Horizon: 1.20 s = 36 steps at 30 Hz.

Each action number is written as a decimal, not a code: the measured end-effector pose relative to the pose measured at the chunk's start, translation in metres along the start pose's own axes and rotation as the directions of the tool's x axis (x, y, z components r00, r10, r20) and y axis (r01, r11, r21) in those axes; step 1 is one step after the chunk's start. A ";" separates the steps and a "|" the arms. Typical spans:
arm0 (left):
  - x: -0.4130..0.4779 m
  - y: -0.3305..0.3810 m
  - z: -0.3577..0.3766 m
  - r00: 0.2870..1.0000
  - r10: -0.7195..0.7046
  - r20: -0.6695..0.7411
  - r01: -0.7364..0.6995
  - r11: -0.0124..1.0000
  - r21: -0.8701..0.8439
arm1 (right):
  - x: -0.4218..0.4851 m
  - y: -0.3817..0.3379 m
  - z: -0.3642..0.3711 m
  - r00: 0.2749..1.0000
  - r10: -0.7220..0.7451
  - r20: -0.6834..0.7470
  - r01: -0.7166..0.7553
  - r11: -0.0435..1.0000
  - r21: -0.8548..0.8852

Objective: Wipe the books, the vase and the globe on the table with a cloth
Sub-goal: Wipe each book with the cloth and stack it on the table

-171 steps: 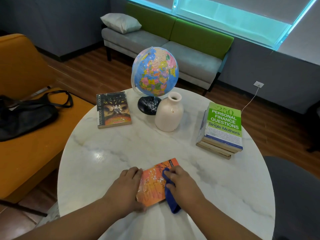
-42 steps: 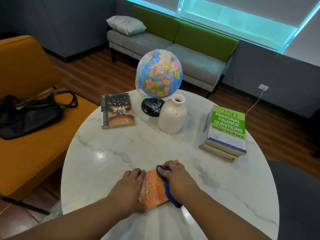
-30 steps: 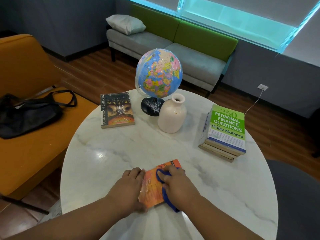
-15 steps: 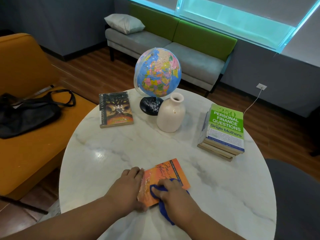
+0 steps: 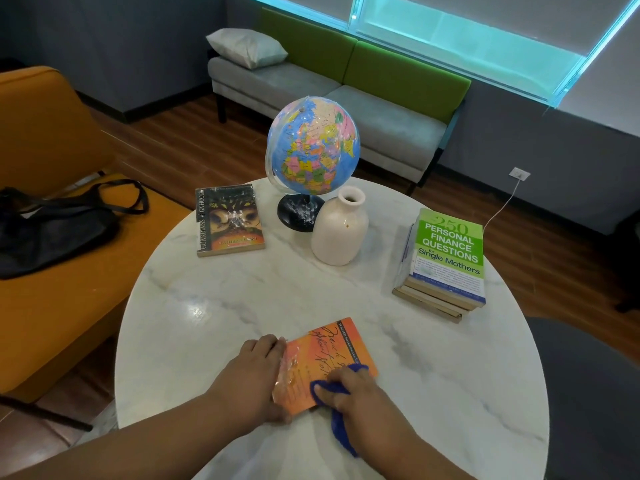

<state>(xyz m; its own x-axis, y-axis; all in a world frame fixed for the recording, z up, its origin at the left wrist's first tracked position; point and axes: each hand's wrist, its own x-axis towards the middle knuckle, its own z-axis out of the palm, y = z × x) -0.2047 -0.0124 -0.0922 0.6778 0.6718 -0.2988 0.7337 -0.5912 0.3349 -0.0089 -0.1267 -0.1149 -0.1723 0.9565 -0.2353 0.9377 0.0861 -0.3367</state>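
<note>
An orange paperback (image 5: 325,355) lies near the front edge of the round marble table (image 5: 242,299). My left hand (image 5: 256,375) holds its left edge with curled fingers. My right hand (image 5: 353,393) grips a blue cloth (image 5: 337,427) and presses it on the book's lower right part. Further back a dark paperback (image 5: 228,221) lies flat on the left. A globe (image 5: 311,147) on a black base stands behind a cream vase (image 5: 339,230). On the right is a stack of books (image 5: 445,258) with a green cover on top.
An orange armchair (image 5: 52,237) with a black bag (image 5: 45,226) stands to the left of the table. A grey and green sofa (image 5: 346,91) with a pillow is behind. A dark seat (image 5: 595,393) sits at the right.
My right hand with the cloth has slid from the book's upper right toward me to its lower right, uncovering the title. My left hand has stayed on the book's left edge.
</note>
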 end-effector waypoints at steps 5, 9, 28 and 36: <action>0.000 -0.001 0.001 1.000 0.004 -0.005 -0.004 1.000 -0.021 | -0.006 0.021 -0.022 0.948 0.208 -0.240 -0.229 0.972 -0.062; 0.000 -0.002 0.001 1.000 0.005 -0.013 -0.005 1.000 -0.029 | -0.009 0.007 -0.016 0.949 0.299 -0.102 -0.287 0.950 0.119; 0.005 -0.004 -0.001 1.000 0.001 0.029 0.000 0.999 -0.035 | -0.014 -0.010 -0.043 0.795 0.504 0.337 -0.602 0.588 0.540; -0.003 -0.002 -0.005 0.999 -0.005 0.044 0.017 0.956 -0.293 | 0.002 0.003 -0.060 0.775 0.583 0.242 -0.580 0.506 0.639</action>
<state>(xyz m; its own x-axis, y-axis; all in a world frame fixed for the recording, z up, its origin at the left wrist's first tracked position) -0.2082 -0.0106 -0.0873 0.6758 0.6543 -0.3393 0.6989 -0.4228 0.5768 0.0114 -0.1076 -0.0613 0.3402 0.7241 -0.5999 0.3814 -0.6894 -0.6159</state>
